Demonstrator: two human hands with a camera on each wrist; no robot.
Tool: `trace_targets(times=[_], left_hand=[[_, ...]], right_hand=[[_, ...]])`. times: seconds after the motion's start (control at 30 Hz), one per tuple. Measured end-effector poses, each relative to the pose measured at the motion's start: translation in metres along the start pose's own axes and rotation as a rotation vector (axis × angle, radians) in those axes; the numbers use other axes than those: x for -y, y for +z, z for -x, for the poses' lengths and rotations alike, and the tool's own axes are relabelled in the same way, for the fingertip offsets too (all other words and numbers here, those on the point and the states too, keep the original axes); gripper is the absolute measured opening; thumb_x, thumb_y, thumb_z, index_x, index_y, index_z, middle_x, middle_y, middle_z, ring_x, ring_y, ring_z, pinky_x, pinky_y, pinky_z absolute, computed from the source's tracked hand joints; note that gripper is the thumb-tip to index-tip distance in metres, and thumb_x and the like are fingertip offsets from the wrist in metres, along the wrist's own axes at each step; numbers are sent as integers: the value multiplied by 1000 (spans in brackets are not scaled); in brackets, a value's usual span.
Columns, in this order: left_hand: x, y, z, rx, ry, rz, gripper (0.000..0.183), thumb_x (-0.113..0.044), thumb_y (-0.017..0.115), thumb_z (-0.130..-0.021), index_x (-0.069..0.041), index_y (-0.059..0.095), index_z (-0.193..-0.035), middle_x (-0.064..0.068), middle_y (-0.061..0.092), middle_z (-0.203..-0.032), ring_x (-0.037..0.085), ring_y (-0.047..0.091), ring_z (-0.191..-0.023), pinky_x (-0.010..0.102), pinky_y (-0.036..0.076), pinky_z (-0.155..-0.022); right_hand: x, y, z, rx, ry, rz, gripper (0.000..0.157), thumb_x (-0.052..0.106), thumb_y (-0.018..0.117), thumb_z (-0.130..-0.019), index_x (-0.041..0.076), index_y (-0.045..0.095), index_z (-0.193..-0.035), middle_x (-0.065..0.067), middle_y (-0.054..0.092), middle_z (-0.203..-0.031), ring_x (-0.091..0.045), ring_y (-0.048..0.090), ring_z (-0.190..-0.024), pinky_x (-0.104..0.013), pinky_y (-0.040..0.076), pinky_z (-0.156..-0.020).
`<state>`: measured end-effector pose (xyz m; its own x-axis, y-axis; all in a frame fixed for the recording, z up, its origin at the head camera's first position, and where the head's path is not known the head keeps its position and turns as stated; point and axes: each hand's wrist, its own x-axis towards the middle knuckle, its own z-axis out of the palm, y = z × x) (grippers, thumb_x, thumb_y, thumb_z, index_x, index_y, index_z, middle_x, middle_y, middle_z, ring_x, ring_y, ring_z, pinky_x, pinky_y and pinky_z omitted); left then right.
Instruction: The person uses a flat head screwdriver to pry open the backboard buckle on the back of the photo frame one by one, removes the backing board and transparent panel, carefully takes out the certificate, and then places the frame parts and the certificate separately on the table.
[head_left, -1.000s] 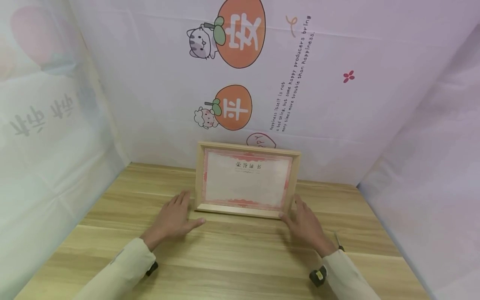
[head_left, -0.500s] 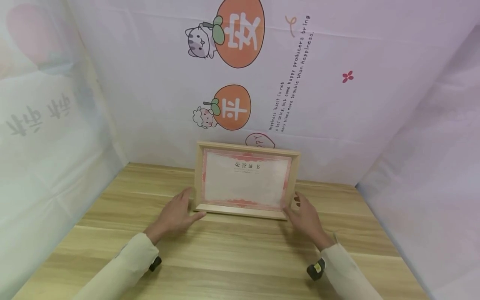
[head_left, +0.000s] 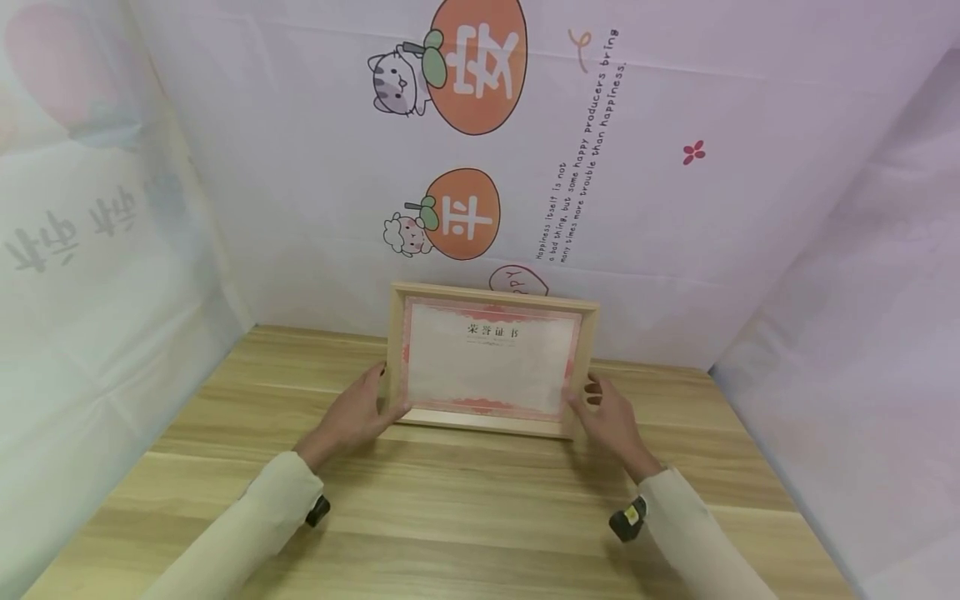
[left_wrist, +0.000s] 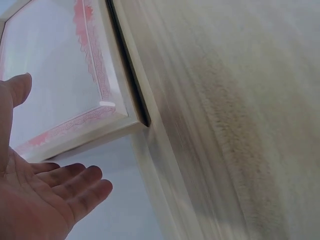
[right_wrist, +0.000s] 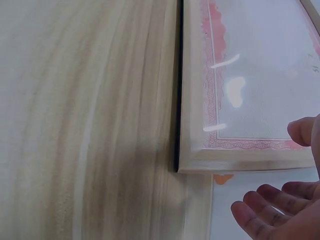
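A pale wooden picture frame (head_left: pixel 480 420) stands on the table, leaning back toward the rear wall. It holds a white certificate (head_left: pixel 480 367) with a pink border, behind a shiny clear front. My left hand (head_left: pixel 352 417) is at the frame's lower left corner, thumb in front and fingers beside the side edge. On the opposite side, my right hand (head_left: pixel 611 421) has its thumb before the lower right corner and its fingers beyond the edge. In both wrist views the fingers are spread and relaxed around the frame's side (left_wrist: pixel 85 140); firm contact cannot be made out.
The wood-grain table (head_left: pixel 465 517) runs up to a white printed cloth wall (head_left: pixel 645 217) right behind the frame. Cloth walls also close off the left side (head_left: pixel 90 333) and right side (head_left: pixel 862 333). Black devices sit at the left wrist (head_left: pixel 318 511) and right wrist (head_left: pixel 627 521).
My left hand has come up and closer, its thumb now in front of the frame's corner. The right hand has risen slightly along the right edge. The frame itself stays in place.
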<state>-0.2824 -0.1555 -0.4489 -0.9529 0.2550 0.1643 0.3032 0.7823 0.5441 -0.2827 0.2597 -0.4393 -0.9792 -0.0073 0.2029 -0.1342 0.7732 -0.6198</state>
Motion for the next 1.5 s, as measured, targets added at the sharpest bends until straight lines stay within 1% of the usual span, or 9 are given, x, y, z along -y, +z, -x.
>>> trace_targets(times=[0.33, 0.5, 0.63, 0.8, 1.0, 1.1, 1.17, 1.33, 1.5], left_hand=[[2, 0, -10, 11, -25, 30, 85, -48, 59, -96, 4, 20, -151, 28, 40, -149, 46, 47, -130, 60, 43, -104], [2, -1, -17, 17, -15, 37, 82, -44, 58, -97, 6, 20, -151, 29, 42, -147, 46, 48, -129, 59, 43, -105], [1, -2, -22, 0, -4, 41, 77, -39, 57, -99, 7, 23, -150, 30, 46, -143, 46, 52, -126, 58, 46, -103], [-3, -3, -27, -20, -24, 76, 71, -34, 58, -98, 5, 27, -148, 28, 51, -138, 44, 55, -122, 57, 49, -99], [-2, -3, -34, -57, -43, 91, 64, -39, 51, -101, 4, 33, -145, 26, 54, -135, 41, 56, -120, 55, 50, -98], [-1, -3, -38, -62, -38, 90, 62, -38, 49, -101, 6, 34, -143, 27, 54, -133, 41, 58, -117, 54, 52, -95], [-1, -4, -39, -64, -35, 92, 61, -35, 50, -101, 7, 34, -142, 27, 55, -131, 40, 59, -114, 53, 53, -92], [-4, -6, -44, -74, -28, 102, 57, -31, 52, -101, 8, 35, -139, 26, 59, -122, 35, 61, -105, 48, 55, -85], [-4, -10, -49, -67, -49, 113, 53, -26, 51, -102, 7, 34, -140, 27, 59, -124, 35, 62, -107, 46, 56, -84]], right_hand=[[1, 2, -9, 19, 1, -22, 71, 45, 54, -99, -5, 35, -145, -30, 55, -134, -44, 58, -119, -56, 51, -97], [4, 0, -14, 20, 15, -22, 69, 43, 53, -100, -6, 34, -145, -30, 55, -133, -43, 58, -119, -55, 50, -99], [6, -1, -18, 21, 32, -43, 67, 40, 54, -100, -4, 34, -146, -29, 55, -133, -42, 58, -119, -54, 50, -99], [4, -2, -20, 16, 39, -49, 66, 41, 55, -100, -3, 36, -145, -28, 55, -133, -42, 59, -118, -53, 52, -97], [5, -3, -24, -3, 16, -54, 62, 36, 55, -100, -4, 37, -144, -30, 54, -134, -44, 59, -117, -54, 53, -95], [7, -4, -25, -12, -1, -53, 61, 35, 55, -100, -6, 38, -143, -31, 55, -132, -44, 60, -115, -53, 53, -95], [9, -4, -27, -15, -3, -57, 60, 33, 55, -100, -7, 39, -142, -31, 55, -131, -44, 60, -115, -53, 53, -95], [12, -5, -29, -18, 16, -54, 59, 31, 54, -101, -6, 38, -143, -30, 55, -132, -43, 59, -117, -52, 54, -95], [13, -4, -32, -27, 26, -48, 56, 29, 53, -101, -6, 39, -141, -30, 55, -131, -42, 58, -116, -52, 54, -94]])
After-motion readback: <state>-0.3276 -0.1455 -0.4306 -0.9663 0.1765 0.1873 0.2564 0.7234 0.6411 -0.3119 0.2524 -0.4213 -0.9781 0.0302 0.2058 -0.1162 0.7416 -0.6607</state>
